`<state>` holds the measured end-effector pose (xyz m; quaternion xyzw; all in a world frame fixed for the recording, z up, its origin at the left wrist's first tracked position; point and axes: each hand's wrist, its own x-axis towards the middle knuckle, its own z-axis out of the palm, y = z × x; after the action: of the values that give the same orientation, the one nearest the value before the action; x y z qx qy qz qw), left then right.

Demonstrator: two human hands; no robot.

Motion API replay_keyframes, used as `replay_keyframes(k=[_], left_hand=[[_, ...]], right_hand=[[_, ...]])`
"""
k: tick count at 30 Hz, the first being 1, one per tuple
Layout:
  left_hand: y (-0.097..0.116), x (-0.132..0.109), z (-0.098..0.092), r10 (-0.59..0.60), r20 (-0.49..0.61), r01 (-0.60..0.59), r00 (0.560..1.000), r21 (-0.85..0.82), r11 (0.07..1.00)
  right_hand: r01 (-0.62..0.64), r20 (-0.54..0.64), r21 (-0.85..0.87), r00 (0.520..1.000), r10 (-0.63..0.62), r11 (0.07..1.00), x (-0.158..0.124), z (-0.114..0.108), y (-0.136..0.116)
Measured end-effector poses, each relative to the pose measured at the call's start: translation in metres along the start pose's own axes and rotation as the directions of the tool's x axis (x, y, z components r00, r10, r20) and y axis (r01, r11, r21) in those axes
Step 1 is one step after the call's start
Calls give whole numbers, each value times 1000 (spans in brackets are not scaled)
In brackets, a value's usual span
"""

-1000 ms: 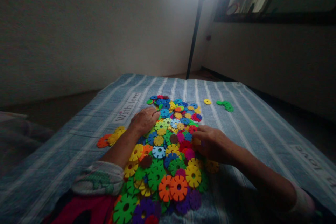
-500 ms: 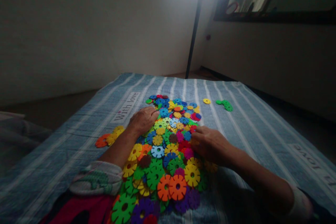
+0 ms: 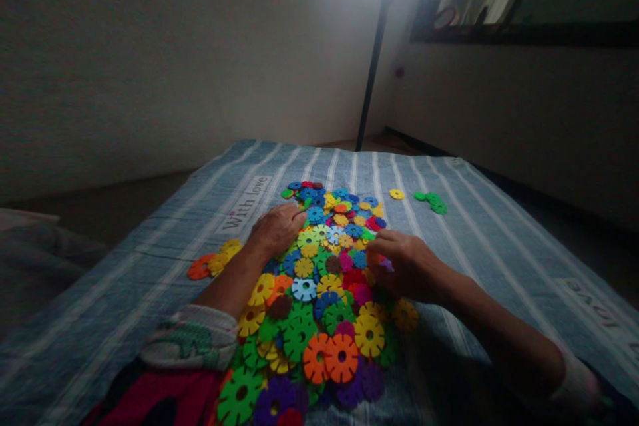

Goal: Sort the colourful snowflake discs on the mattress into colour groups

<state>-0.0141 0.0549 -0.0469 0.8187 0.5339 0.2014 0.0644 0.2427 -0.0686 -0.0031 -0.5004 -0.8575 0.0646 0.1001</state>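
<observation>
A long heap of flat, notched plastic discs in many colours lies down the middle of a striped cloth. At the heap's left edge is my left hand, its fingers bent and held together, touching the discs; its fingertips are partly hidden. On the opposite edge my right hand is curled with the fingers drawn in, slightly above the discs. A small purple disc shows under its fingers, but whether it is held I cannot tell. What either hand grips is hidden.
Blue-and-white striped cloth covers the table. Orange and yellow discs lie left of my left forearm. Towards the back right are a yellow disc and several green discs. A dark pole stands behind the table.
My right hand has lifted a little off the heap and its fingers are more curled, uncovering a yellow disc below it. My left hand stays at the heap's left edge. The view has shifted slightly.
</observation>
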Motion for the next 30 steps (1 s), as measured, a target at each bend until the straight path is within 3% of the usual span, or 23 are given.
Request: replay_keyframes(k=[5,11,21,30], left_hand=[[2,-1,-1,-1,-2,1,1000,-5,1000],[4,-3,-3,-32,25,31,999,46,998],[5,-3,-2,-36,46,34,998,45,998],[6,-2,-4,-35,25,34,999,14,999]], right_hand=[[1,-40,34,999,0,999,30,-3,-2],[-78,19,-112,997,81,991,56,2,-18],[-86,124,-184,986,110,979,60,-2,-24],[-107,123,-171,984,129,979,62,0,-23]])
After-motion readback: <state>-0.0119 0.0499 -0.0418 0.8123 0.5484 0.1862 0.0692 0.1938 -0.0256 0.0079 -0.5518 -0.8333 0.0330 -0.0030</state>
